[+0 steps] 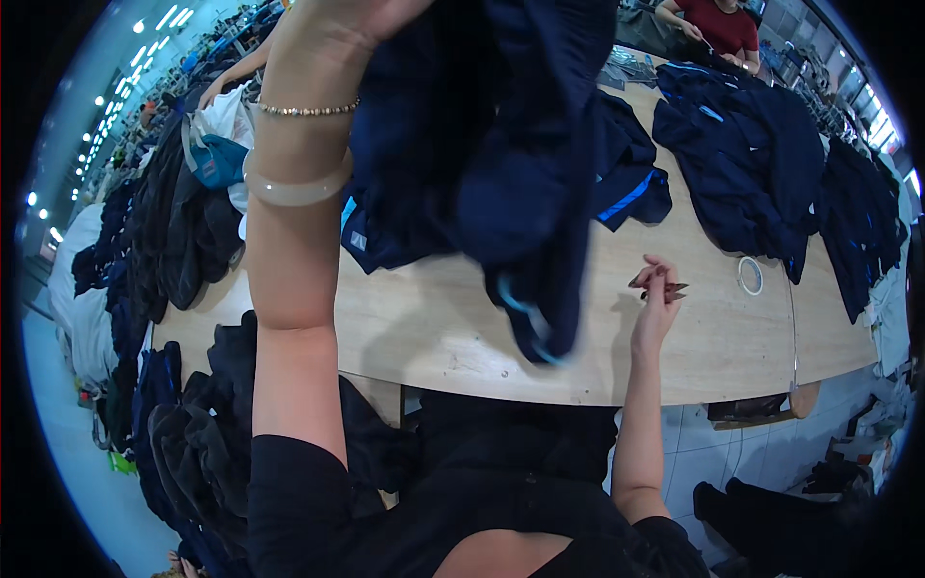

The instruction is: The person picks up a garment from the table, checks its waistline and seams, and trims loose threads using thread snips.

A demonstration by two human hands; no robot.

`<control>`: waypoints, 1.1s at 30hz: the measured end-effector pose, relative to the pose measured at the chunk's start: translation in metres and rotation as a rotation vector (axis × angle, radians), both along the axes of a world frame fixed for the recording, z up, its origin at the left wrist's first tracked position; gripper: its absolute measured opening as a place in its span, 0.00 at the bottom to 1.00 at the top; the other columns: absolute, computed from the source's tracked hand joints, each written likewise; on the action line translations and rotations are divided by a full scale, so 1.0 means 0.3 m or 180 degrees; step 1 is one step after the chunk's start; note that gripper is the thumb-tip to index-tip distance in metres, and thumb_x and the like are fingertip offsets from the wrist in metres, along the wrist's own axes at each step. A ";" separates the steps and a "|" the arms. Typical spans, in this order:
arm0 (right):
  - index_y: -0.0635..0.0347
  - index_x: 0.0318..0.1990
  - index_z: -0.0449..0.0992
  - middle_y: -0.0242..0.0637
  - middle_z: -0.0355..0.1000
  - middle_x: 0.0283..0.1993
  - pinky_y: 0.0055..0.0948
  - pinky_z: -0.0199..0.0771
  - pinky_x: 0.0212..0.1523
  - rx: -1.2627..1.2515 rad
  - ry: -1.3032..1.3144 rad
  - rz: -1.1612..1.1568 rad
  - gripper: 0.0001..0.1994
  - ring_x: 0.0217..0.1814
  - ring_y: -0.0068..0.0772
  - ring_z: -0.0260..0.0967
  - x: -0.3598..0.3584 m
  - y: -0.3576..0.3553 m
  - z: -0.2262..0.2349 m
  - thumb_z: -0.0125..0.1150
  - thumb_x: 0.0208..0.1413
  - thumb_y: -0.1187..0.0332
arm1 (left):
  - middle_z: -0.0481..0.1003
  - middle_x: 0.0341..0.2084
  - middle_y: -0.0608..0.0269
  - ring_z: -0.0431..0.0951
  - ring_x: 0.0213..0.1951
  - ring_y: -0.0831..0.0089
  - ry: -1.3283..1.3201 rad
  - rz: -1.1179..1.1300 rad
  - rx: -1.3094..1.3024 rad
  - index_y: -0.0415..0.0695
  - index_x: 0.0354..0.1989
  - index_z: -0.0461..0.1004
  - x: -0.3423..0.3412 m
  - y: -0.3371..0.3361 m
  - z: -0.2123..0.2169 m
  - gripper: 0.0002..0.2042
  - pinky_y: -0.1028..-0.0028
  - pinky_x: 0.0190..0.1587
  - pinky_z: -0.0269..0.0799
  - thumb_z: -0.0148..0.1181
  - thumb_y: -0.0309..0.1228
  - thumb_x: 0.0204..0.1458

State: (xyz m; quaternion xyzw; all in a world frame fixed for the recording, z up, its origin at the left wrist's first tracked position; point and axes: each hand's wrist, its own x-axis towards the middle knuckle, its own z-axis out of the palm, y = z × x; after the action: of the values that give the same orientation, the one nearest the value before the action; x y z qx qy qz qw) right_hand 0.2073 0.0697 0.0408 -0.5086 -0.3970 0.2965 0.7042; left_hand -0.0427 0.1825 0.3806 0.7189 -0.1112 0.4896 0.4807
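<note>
Snips (674,287), one pair, occupy the right hand (657,301); the left hand's (374,13) grip, beside one garment (520,173), I cannot tell.

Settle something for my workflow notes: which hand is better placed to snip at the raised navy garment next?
Probably the right hand: it holds what look like small snips. The left hand, mostly cut off at the top edge, seems busy with the raised navy garment.

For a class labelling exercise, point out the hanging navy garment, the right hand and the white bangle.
Navy garment (525,193), head view: middle of its hanging cloth.
Right hand (656,304), head view: middle of the hand.
White bangle (299,195), head view: middle of its band.
</note>
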 end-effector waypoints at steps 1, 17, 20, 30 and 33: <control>0.62 0.42 0.73 0.27 0.63 0.27 0.17 0.59 0.32 0.0148 0.0011 -0.0114 0.08 0.28 0.15 0.57 0.014 -0.002 0.040 0.47 0.66 0.71 | 0.70 0.51 0.57 0.73 0.51 0.71 0.0278 0.0781 -0.0023 0.38 0.71 0.43 0.022 -0.038 0.004 0.35 0.73 0.50 0.73 0.56 0.31 0.59; 0.58 0.42 0.80 0.31 0.70 0.34 0.21 0.66 0.38 -0.0381 -0.1817 0.0927 0.12 0.33 0.23 0.65 0.148 -0.174 0.175 0.53 0.54 0.81 | 0.79 0.30 0.52 0.80 0.34 0.60 0.3999 0.1630 -0.0376 0.36 0.38 0.76 -0.158 0.000 -0.956 0.13 0.69 0.39 0.75 0.65 0.32 0.48; 0.44 0.45 0.81 0.33 0.70 0.54 0.27 0.76 0.37 -0.0691 -0.2523 0.1338 0.23 0.44 0.31 0.76 -0.035 -0.188 0.091 0.59 0.44 0.84 | 0.73 0.44 0.59 0.72 0.50 0.63 0.4282 0.1595 0.0413 0.45 0.46 0.73 -0.182 -0.213 -0.985 0.22 0.65 0.52 0.67 0.70 0.30 0.39; 0.67 0.39 0.75 0.30 0.73 0.35 0.19 0.69 0.46 -0.0871 -0.0947 0.2059 0.04 0.37 0.17 0.69 -0.070 0.048 0.058 0.56 0.58 0.76 | 0.76 0.30 0.57 0.78 0.37 0.63 0.3590 0.2047 -0.0578 0.42 0.42 0.76 -0.310 -0.202 -1.024 0.08 0.72 0.53 0.68 0.56 0.24 0.54; 0.64 0.37 0.77 0.31 0.75 0.30 0.22 0.69 0.38 -0.0881 -0.0821 0.1669 0.07 0.35 0.23 0.72 -0.009 0.122 0.163 0.58 0.58 0.70 | 0.77 0.35 0.63 0.73 0.37 0.80 0.2629 0.1257 -0.1599 0.35 0.44 0.74 -0.315 -0.134 -0.950 0.09 0.78 0.44 0.69 0.53 0.22 0.57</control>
State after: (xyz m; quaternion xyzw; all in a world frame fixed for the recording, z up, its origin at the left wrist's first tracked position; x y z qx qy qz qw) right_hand 0.2046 0.1064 0.0896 -0.5132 -0.5564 0.4521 0.4718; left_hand -0.1371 0.1422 0.0957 0.7219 0.3463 0.2582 0.5406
